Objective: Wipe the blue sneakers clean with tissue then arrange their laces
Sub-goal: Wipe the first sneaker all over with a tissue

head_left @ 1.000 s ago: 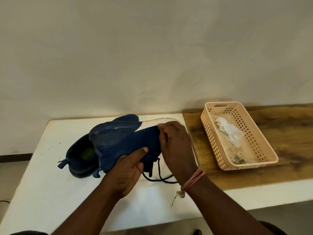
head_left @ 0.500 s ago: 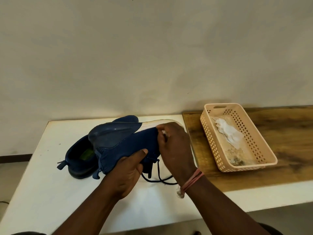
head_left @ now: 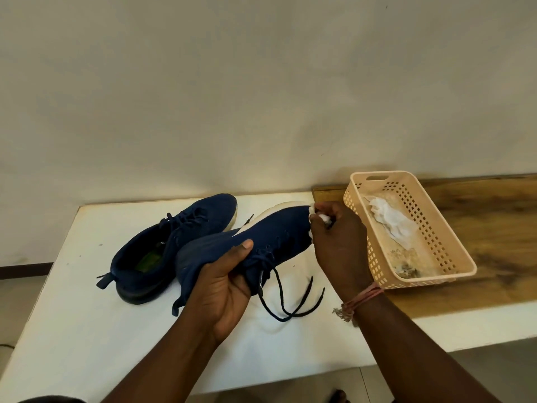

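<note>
A white table [head_left: 72, 330] stood against a plain wall, a wooden board [head_left: 479, 228] at its right. The left hand [head_left: 223, 289] curled round the heel of a blue sneaker [head_left: 261, 237] held above the table, thumb across the upper. The right hand [head_left: 340, 242] pinched a tissue [head_left: 318, 216] against its toe. The other sneaker [head_left: 174, 242] lay behind it. A peach basket [head_left: 462, 254] held crumpled tissue.

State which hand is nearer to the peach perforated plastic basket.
Right. The right hand, pinching white tissue at the held blue sneaker's toe, is just beside the peach perforated plastic basket; the left hand grips the sneaker's heel end, farther away.
</note>
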